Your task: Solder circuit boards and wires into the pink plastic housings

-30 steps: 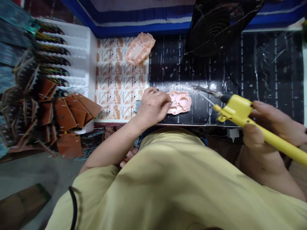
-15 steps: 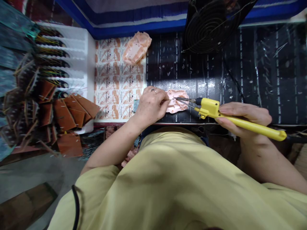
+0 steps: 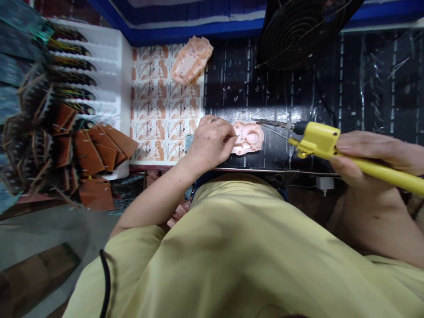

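In my right hand (image 3: 374, 152) is a yellow soldering gun (image 3: 321, 140), gripped by its handle, with a thin feed tube beside the metal tip. The tip hovers over or just beyond the upper right edge of a pink plastic shell (image 3: 252, 137), which lies on the black bench surface with its moulded inside up. My left hand (image 3: 213, 140), a ring on one finger, is closed in a pinch at the shell's left end. What its fingertips hold is too small to make out. A bit of green board (image 3: 188, 142) pokes out left of that hand.
A second pink shell (image 3: 192, 61) sits farther back on the patterned sheet (image 3: 149, 106). At left, a white foam tray (image 3: 124, 88) holds wired parts beside several brown boards (image 3: 89, 150). A black fan (image 3: 300, 35) stands at the back before a blue bin (image 3: 198, 32).
The soldering gun has drawn back to the right, its tip leaving the shell's middle. My left hand keeps its pinch at the shell. The whole view has shifted slightly.
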A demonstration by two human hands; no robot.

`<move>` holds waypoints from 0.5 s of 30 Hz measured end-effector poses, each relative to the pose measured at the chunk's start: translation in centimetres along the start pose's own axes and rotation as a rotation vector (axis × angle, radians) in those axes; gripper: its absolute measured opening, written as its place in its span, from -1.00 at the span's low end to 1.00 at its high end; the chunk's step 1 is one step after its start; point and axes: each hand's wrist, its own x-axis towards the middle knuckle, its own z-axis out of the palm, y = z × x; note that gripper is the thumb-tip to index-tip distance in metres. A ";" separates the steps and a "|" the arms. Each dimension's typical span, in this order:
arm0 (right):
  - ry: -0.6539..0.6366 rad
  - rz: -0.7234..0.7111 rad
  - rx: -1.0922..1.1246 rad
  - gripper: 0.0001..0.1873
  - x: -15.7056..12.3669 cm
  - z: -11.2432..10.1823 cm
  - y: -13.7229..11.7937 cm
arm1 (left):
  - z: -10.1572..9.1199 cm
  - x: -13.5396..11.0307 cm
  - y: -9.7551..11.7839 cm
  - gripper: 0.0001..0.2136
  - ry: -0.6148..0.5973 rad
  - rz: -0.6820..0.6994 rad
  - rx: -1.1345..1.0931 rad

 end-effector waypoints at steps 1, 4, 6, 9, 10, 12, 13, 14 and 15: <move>0.003 0.006 -0.003 -0.64 -0.3 -0.1 0.0 | 0.1 0.0 0.0 -0.82 0.004 0.004 0.001; -0.047 0.026 -0.022 -0.59 -1.2 0.1 0.0 | 0.4 -0.1 -0.1 -0.81 0.019 0.022 0.000; 0.003 0.086 -0.132 -0.57 -2.0 0.2 -0.2 | 0.5 -0.2 0.0 -0.81 0.028 0.022 0.009; 0.036 0.179 -0.279 -0.45 -3.1 0.3 -0.7 | 0.3 -0.7 0.1 -0.85 0.047 -0.003 0.030; 0.021 0.198 -0.292 -0.41 -3.4 0.3 -0.9 | 0.1 -0.9 0.1 -0.86 0.054 -0.020 0.027; -0.001 0.211 -0.295 -0.40 -3.8 0.3 -1.2 | -0.5 -1.4 0.0 -0.78 0.076 -0.071 -0.007; 0.012 0.213 -0.294 -0.44 -3.9 0.3 -1.3 | -0.7 -1.7 -0.1 -0.76 0.087 -0.100 -0.035; 0.041 0.206 -0.283 -0.50 -3.9 0.4 -1.4 | -0.8 -1.9 -0.2 -0.78 0.095 -0.126 -0.061; 0.069 0.192 -0.252 -0.56 -3.8 0.5 -1.5 | -0.9 -2.0 -0.4 -0.83 0.098 -0.145 -0.082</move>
